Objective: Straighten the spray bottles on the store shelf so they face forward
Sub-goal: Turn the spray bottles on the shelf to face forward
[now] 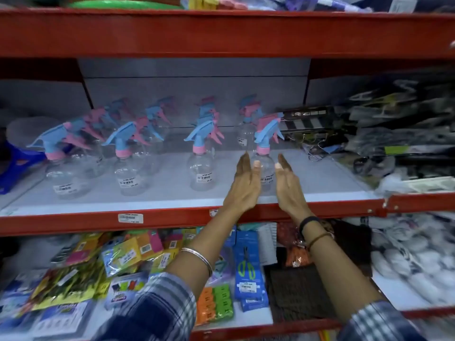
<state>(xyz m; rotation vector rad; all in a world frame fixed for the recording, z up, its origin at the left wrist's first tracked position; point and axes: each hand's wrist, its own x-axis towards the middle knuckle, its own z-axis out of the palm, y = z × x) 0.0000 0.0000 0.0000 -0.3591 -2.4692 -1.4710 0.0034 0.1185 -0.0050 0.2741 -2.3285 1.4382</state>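
spray bottle (264, 166) | between left hand (245, 183), right hand (286, 185), both released | hangers (394, 124) beside

Plaid sleeves (160, 303), silver bangle (199, 259), dark wristbands (309, 221)

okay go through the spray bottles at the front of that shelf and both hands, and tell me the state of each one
Rightmost front bottle: upright, between both hands.
Third front bottle: upright, label forward.
Second front bottle: upright, untouched.
Leftmost front bottle: upright, untouched.
Left hand: open beside bottle.
Right hand: open beside bottle.
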